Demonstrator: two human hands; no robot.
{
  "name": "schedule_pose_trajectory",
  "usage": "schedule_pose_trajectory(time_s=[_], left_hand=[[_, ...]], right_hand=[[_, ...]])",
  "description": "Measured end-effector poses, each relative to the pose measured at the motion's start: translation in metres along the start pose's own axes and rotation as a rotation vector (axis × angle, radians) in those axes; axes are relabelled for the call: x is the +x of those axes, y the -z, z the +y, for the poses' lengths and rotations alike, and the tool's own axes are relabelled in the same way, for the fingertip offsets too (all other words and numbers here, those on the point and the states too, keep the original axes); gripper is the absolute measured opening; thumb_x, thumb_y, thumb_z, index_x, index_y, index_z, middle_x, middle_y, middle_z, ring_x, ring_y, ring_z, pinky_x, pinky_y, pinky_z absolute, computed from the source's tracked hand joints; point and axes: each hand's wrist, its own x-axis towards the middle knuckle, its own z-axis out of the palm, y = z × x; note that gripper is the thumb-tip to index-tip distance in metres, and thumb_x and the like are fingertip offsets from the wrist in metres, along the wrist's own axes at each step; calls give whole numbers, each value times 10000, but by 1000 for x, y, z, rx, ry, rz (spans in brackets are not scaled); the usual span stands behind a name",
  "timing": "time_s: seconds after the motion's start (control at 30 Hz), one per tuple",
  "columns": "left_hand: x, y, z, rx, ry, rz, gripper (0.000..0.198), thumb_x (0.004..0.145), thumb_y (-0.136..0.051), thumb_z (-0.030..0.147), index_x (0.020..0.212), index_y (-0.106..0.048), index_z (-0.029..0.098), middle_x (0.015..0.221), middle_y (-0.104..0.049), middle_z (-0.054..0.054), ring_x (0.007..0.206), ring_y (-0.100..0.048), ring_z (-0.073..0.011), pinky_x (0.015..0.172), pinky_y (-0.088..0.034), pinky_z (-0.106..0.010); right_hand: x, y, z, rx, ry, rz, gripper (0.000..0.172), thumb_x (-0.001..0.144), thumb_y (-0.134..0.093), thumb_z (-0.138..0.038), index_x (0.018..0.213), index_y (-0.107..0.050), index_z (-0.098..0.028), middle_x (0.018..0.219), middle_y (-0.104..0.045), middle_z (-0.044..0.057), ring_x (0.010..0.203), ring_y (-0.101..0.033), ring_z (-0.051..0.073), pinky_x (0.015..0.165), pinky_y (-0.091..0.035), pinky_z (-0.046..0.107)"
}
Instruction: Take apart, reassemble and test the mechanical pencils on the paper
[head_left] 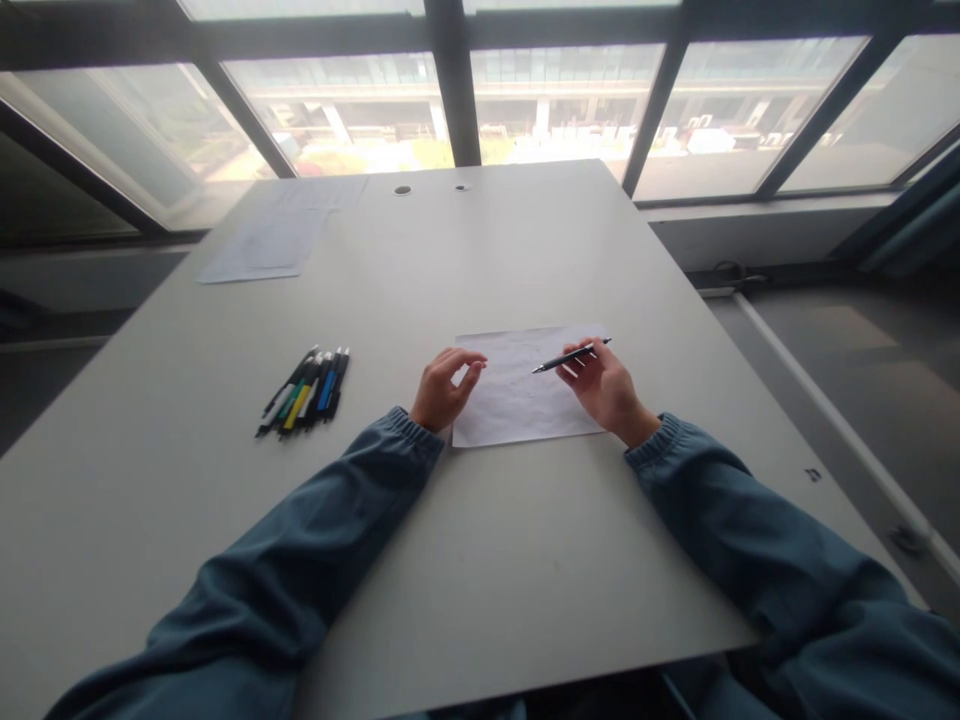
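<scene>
A dark pen (564, 358) lies across the fingers of my right hand (606, 392), its silver tip pointing left over the sheet of paper (517, 405). My right thumb rests against the pen, and the hand is above the paper's right side. Over the left edge of the same sheet is my left hand (444, 388), its fingers curved and a gap between thumb and forefinger, holding nothing. Faint marks show on the paper, too small to read. Left of my left hand lies a bunch of several pens (306, 392) with black, white, green, yellow and blue parts.
More paper sheets (259, 240) lie at the far left of the white table (510, 560). Two round holes (403, 190) are near its back edge, by the windows (562, 100). A small dark mark (813, 475) shows near the right edge.
</scene>
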Motion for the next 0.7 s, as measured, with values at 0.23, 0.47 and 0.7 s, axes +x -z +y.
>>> schedule_pose_trajectory(time_s=[0.23, 0.47, 0.7], left_hand=[[6, 13, -29, 171, -46, -121, 235, 911, -613, 273, 1113, -721, 224, 1198, -720, -74, 1157, -642, -258, 1054, -485, -482], [1, 8, -27, 204, -84, -392, 443, 859, -699, 422, 1269, -670, 256, 1434, -591, -103, 1404, -469, -333, 1160, -371, -561], [-5, 4, -10, 232, -105, -561, 636, 835, -702, 568, 1391, -581, 285, 1510, -512, -117, 1442, -415, -351, 1208, -250, -606]], right_hand=[[1, 2, 1, -5, 5, -60, 285, 878, -643, -503, 825, -498, -264, 760, -608, -9, 832, -629, 201, 859, -551, 426], [-3, -4, -8, -26, 17, -141, 505, 917, -434, -721, 705, -404, -263, 588, -292, -48, 533, -348, 161, 583, -447, 354], [-7, -2, -12, 11, -34, -155, 506, 946, -402, -642, 624, -367, -254, 568, -222, -48, 520, -271, 155, 514, -351, 319]])
